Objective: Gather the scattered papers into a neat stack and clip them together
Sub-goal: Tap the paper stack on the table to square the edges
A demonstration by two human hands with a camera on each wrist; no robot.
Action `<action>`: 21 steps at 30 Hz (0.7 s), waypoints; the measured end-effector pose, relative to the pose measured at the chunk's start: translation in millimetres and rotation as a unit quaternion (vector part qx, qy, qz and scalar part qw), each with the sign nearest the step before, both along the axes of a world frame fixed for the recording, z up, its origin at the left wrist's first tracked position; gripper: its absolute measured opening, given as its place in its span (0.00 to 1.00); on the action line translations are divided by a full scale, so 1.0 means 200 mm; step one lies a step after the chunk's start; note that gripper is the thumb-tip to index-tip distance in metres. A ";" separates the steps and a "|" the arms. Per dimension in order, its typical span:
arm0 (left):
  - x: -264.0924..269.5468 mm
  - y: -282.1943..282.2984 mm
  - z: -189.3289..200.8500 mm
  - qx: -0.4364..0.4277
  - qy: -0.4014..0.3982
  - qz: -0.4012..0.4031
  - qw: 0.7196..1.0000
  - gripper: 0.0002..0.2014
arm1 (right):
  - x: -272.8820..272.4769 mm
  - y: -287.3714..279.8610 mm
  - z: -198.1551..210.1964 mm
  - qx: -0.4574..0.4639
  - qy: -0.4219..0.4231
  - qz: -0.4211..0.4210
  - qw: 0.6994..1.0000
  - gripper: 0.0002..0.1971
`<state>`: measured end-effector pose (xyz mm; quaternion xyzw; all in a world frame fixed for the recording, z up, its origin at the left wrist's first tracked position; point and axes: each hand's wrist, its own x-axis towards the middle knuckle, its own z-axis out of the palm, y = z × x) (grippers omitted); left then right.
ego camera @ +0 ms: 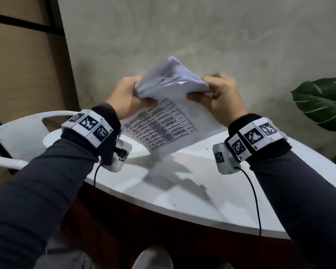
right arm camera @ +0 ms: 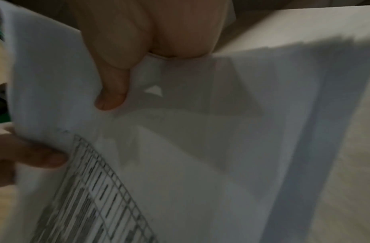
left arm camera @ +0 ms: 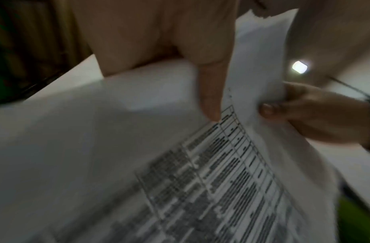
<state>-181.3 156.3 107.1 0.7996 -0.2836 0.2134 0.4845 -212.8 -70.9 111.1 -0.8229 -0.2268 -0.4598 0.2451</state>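
Both hands hold a bundle of white papers [ego camera: 169, 105] above the far side of the round white table [ego camera: 211, 191]. The front sheet carries a printed table of dark rows [ego camera: 159, 125]; its lower edge hangs down to the tabletop. The sheets behind are bunched and bent at the top. My left hand [ego camera: 128, 94] grips the bundle's left top edge, thumb [left arm camera: 211, 98] on the front sheet [left arm camera: 200, 180]. My right hand [ego camera: 215, 94] pinches the right top edge, thumb [right arm camera: 111, 88] pressing on the paper [right arm camera: 200, 148]. No clip is visible in any view.
A white plastic chair [ego camera: 17, 136] stands to the left of the table. Green plant leaves [ego camera: 322, 101] hang at the right. A grey plaster wall [ego camera: 182, 35] rises just behind the table. Cables trail from both wrist cameras over the table's near edge.
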 end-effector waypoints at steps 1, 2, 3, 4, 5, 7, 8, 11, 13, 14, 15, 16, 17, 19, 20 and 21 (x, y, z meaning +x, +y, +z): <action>0.02 0.00 0.00 -0.034 0.000 -0.009 0.999 0.15 | 0.00 0.00 0.01 -0.002 -0.071 -0.047 0.996 0.18; 0.03 0.01 0.00 -0.057 0.006 -0.008 0.998 0.17 | -0.01 -0.01 0.02 0.027 -0.118 -0.106 0.987 0.21; 0.03 0.02 -0.01 -0.095 0.021 -0.017 0.995 0.18 | 0.00 -0.04 0.01 0.078 -0.129 -0.162 0.975 0.29; 0.03 0.03 -0.03 -0.138 0.031 -0.022 0.990 0.17 | -0.01 -0.06 -0.01 0.140 -0.104 -0.199 0.964 0.40; 0.02 0.04 -0.05 -0.175 0.038 -0.026 0.984 0.15 | -0.01 -0.09 -0.04 0.207 -0.052 -0.184 0.959 0.48; 0.01 0.04 -0.10 -0.236 0.072 -0.032 0.969 0.14 | 0.01 -0.09 -0.09 0.341 0.087 0.016 0.936 0.48; 0.02 0.03 -0.13 -0.265 0.097 -0.031 0.959 0.22 | 0.00 -0.08 -0.10 0.388 0.176 0.121 0.897 0.40; 0.03 -0.02 -0.18 -0.315 0.127 -0.003 0.941 0.41 | 0.00 -0.05 -0.10 0.412 0.249 0.174 0.859 0.24; 0.04 -0.04 -0.21 -0.312 0.129 0.013 0.941 0.24 | -0.02 -0.05 -0.10 0.410 0.224 0.167 0.868 0.18; 0.03 -0.04 -0.23 -0.305 0.131 0.014 0.943 0.19 | -0.03 -0.04 -0.10 0.408 0.212 0.162 0.873 0.18; 0.03 -0.05 -0.25 -0.294 0.129 0.009 0.947 0.18 | -0.04 -0.05 -0.11 0.408 0.201 0.155 0.877 0.17; 0.03 -0.05 -0.28 -0.289 0.134 -0.001 0.948 0.20 | -0.04 -0.06 -0.13 0.407 0.208 0.155 0.876 0.15; 0.02 -0.05 -0.30 -0.287 0.134 -0.007 0.949 0.24 | -0.04 -0.07 -0.15 0.404 0.227 0.155 0.872 0.13; 0.03 -0.04 -0.32 -0.289 0.130 -0.006 0.949 0.35 | -0.02 -0.08 -0.19 0.406 0.241 0.147 0.869 0.22; 0.03 -0.04 -0.30 -0.294 0.128 -0.012 0.947 0.37 | -0.02 -0.08 -0.19 0.414 0.229 0.145 0.869 0.23; 0.03 -0.04 -0.28 -0.299 0.124 -0.019 0.946 0.38 | -0.02 -0.08 -0.18 0.421 0.213 0.140 0.870 0.24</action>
